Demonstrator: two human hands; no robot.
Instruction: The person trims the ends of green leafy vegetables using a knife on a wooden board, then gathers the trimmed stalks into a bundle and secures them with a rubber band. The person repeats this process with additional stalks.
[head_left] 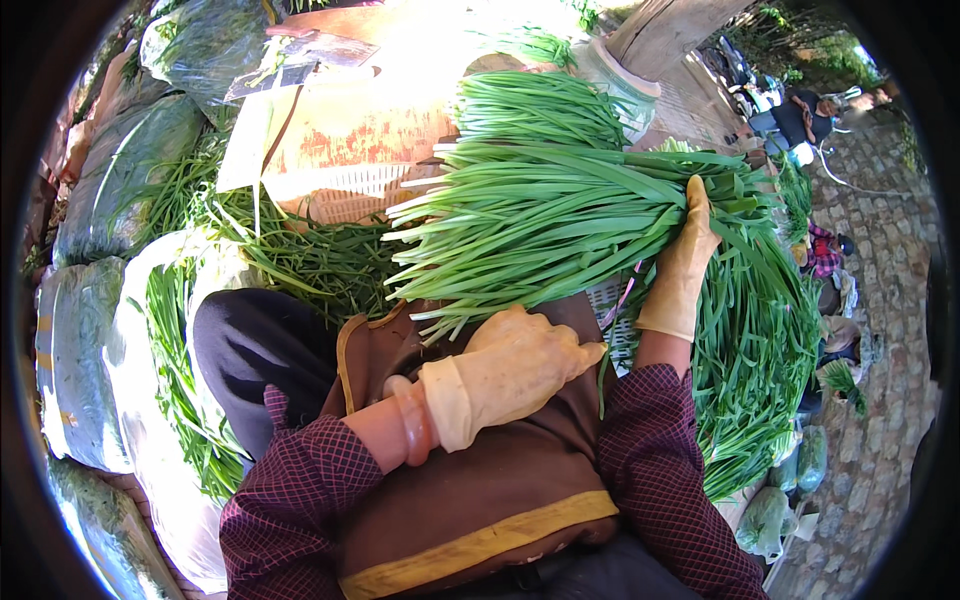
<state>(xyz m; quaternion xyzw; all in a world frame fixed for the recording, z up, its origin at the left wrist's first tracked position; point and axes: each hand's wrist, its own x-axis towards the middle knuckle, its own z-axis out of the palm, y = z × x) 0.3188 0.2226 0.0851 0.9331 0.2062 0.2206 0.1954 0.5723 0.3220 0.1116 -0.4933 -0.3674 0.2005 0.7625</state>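
My right hand (682,262), in a pale yellow rubber glove, grips a large bunch of garlic chives (545,222) near its leafy end. The pale cut stalks point left and the blades run to the right. Close to my body, below the stalk ends, my left hand (510,372) is closed in a matching glove, knuckles up. Its inner side is turned away, so whatever it may hold is hidden; a thin green blade hangs at its fingertips. Another bunch of chives (535,108) lies just beyond the held one.
A big heap of chives (755,370) rises at my right. Loose greens (310,262) lie at left, beside stuffed plastic bags (85,350). A worn orange board (350,130) stands ahead, with a wooden post (670,35) farther right. Other people (800,120) are on the paving at far right.
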